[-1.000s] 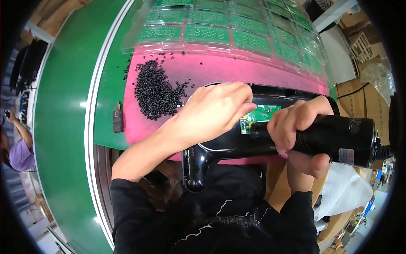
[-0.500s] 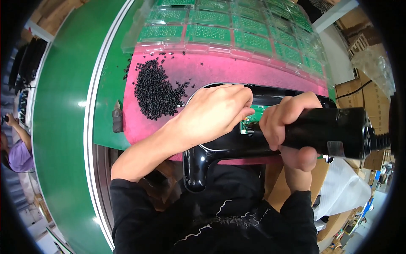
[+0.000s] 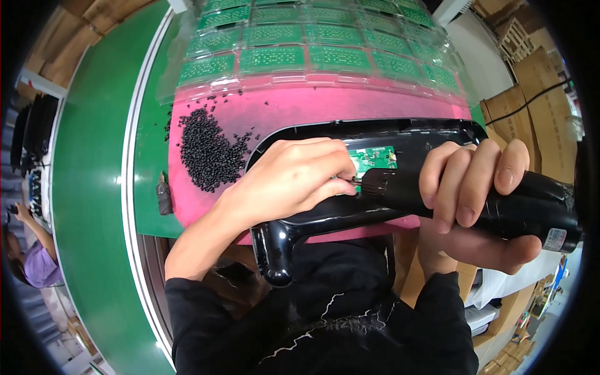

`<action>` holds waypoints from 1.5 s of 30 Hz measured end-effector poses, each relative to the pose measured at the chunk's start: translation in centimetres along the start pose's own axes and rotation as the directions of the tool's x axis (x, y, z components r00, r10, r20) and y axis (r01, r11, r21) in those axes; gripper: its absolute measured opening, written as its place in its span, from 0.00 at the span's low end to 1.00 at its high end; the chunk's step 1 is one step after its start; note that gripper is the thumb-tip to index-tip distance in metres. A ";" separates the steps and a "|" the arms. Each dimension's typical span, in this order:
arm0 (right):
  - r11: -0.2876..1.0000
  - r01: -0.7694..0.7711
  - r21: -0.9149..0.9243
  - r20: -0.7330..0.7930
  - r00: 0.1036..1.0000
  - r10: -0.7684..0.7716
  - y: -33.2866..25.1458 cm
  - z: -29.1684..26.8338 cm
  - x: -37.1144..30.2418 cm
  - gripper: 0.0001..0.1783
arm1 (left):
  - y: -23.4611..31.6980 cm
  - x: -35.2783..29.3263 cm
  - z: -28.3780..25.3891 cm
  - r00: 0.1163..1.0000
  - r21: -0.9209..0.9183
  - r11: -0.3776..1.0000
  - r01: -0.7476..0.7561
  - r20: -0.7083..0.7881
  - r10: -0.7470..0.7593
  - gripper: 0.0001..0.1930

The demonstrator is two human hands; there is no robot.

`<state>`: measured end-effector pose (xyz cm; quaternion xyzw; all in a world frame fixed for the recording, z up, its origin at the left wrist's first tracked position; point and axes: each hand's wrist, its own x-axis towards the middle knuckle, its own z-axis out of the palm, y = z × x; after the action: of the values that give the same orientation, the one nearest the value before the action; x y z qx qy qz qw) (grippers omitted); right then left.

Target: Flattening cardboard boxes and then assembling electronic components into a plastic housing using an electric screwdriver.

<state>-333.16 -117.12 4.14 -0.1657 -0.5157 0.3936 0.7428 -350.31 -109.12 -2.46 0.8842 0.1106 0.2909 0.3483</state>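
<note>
A long glossy black plastic shell (image 3: 450, 129) with a stubby arm at its lower left lies in front of me. Inside it sits a small green circuit board (image 3: 372, 155). My right hand (image 3: 472, 187) is wrapped round a thick black cylindrical tool (image 3: 403, 190), which looks like an electric screwdriver, lying nearly level with its ribbed nose over the board. My left hand (image 3: 294, 178) reaches across the shell, thumb and forefinger pinched together at the tool's tip. What those fingertips hold, if anything, is too small to make out.
A heap of tiny black screw-like pieces (image 3: 209, 153) lies on the pink mat (image 3: 300, 100). Beyond it stands a clear plastic tray (image 3: 269, 81) of green boards. A grey-wrapped pointed tool (image 3: 164, 197) rests at left. Cardboard boxes (image 3: 550, 119) stand at right; a person in purple (image 3: 40, 262) sits far left.
My right hand has slid back along the tool, its fingers now more spread over the barrel. The tool points more to the left, and more of the shell's far rim shows.
</note>
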 end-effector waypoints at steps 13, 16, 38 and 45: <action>0.965 -0.139 -0.221 -0.118 0.986 0.115 -2.6 -2.3 -1.0 0.34 | 0.5 0.5 0.5 0.980 0.059 0.980 0.193 0.037 -0.195 0.29; 0.873 -0.201 -0.445 -0.152 0.977 0.148 -2.7 -3.3 -0.7 0.33 | 0.7 0.5 0.5 0.961 0.121 0.960 0.252 0.084 -0.263 0.28; 0.872 -0.277 -0.403 -0.253 0.950 0.184 -0.1 -4.5 -0.9 0.34 | 0.9 0.5 0.0 0.921 0.216 0.930 0.299 0.189 -0.340 0.25; 0.900 -0.287 -0.328 -0.159 0.956 0.247 -0.1 -5.6 -0.7 0.33 | 1.2 0.6 0.2 0.943 0.228 0.936 0.267 0.139 -0.302 0.23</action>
<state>-328.18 -116.79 1.45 -0.3853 -0.5063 0.3843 0.6689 -349.74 -109.89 -1.54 0.9118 0.2368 0.1468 0.3017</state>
